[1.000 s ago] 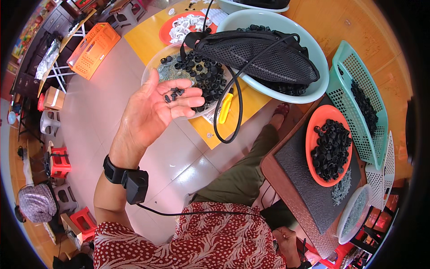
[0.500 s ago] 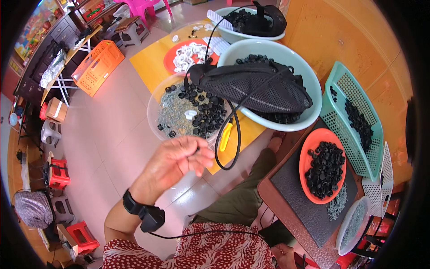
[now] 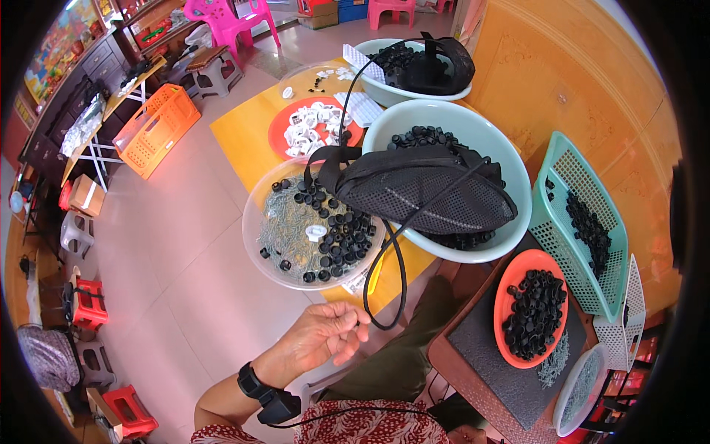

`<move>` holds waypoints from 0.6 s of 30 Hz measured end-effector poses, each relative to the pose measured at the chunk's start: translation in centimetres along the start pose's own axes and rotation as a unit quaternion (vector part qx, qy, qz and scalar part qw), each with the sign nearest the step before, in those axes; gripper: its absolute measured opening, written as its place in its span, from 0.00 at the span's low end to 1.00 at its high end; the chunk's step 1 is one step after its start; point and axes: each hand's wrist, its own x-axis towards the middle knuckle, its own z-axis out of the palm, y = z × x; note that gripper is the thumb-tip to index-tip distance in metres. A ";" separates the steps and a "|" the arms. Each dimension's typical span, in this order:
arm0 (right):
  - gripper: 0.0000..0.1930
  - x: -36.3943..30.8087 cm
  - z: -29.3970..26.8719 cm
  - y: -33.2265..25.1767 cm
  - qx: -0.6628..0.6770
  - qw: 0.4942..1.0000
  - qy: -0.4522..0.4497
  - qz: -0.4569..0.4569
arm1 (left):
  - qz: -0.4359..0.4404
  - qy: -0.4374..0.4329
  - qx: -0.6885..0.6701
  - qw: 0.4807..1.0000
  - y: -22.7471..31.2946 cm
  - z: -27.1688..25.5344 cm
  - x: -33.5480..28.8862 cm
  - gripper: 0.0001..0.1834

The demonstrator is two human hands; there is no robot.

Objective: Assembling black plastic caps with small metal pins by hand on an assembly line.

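Note:
My left hand (image 3: 329, 334), with a black wristband (image 3: 268, 394), is raised just in front of my body with fingers pinched. A tiny dark thing shows at its fingertips, too small to make out. Beyond it lies a clear round tray (image 3: 255, 248) holding black caps (image 3: 344, 233), thin silvery metal pieces (image 3: 285, 222) and one white plastic part (image 3: 316, 233). A looped black cord (image 3: 403, 285) hangs close to the fingertips. Only a bit of my right hand (image 3: 467, 435) shows at the lower edge; its fingers are hidden.
At right, a brown table (image 3: 451, 348) bears an orange plate (image 3: 503, 344) of black caps. A green basket (image 3: 543, 207) stands beyond it. A black mesh bag (image 3: 421, 189) lies over a pale basin (image 3: 510, 237). An orange-red plate (image 3: 277, 140) holds white parts.
My left hand has drawn back from the clear tray, toward my body and rightward. My right hand has sunk lower, mostly out of view. The view has tilted upward.

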 end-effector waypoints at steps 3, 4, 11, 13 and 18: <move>0.11 1.1 0.0 -0.5 -0.002 1.000 0.005 -0.011 | -0.030 0.009 -0.018 0.999 0.2 -0.2 0.3 0.11; 0.11 1.5 0.0 -0.6 -0.003 1.000 0.006 -0.014 | -0.031 0.010 -0.018 0.999 0.1 -0.4 0.5 0.11; 0.11 3.7 0.0 -1.0 -0.005 1.000 0.008 -0.027 | -0.039 -0.003 -0.043 0.998 0.4 -1.0 1.5 0.11; 0.10 4.3 -0.1 -1.0 -0.005 0.999 0.009 -0.032 | -0.039 0.003 -0.029 0.999 0.5 -0.9 1.7 0.12; 0.10 5.7 0.1 -0.9 -0.006 0.999 0.014 -0.044 | -0.047 -0.016 -0.009 0.999 0.8 -0.7 2.0 0.11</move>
